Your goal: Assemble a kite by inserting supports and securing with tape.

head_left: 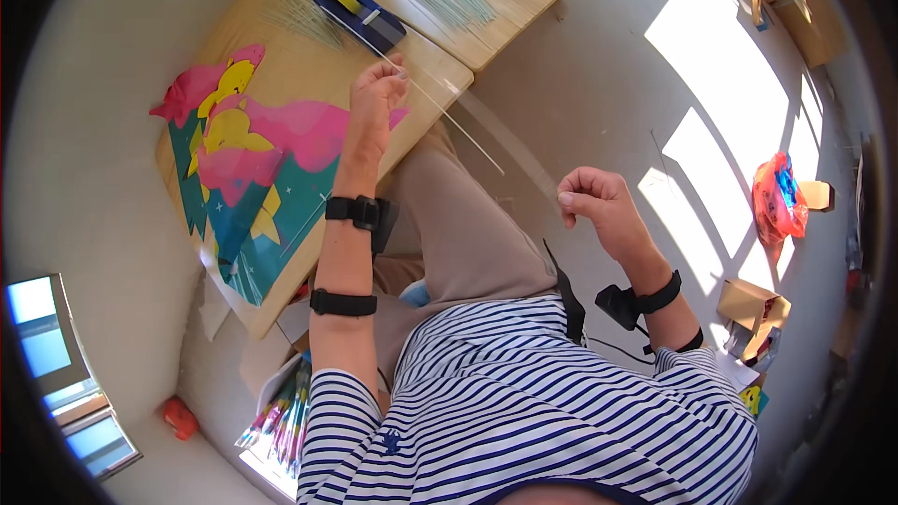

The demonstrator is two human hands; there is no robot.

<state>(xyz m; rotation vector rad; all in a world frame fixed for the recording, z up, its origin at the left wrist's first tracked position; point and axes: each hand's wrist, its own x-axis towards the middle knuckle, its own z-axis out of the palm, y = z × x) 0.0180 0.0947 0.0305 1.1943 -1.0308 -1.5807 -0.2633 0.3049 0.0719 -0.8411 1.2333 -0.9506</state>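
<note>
At the edge of the wooden table, we clamp a thin pale stick between the thumb and fingers of our left hand, near the blue tape dispenser. Our right hand hangs over the floor, its fingertips together; we cannot tell whether they grip anything.

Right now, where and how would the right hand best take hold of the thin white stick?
Probably near the lower free end of the thin white stick, in a thumb-and-finger pinch from the right. It is slender, the left hand has its upper part, and the free end slants out past the wooden tabletop toward the right hand.
</note>
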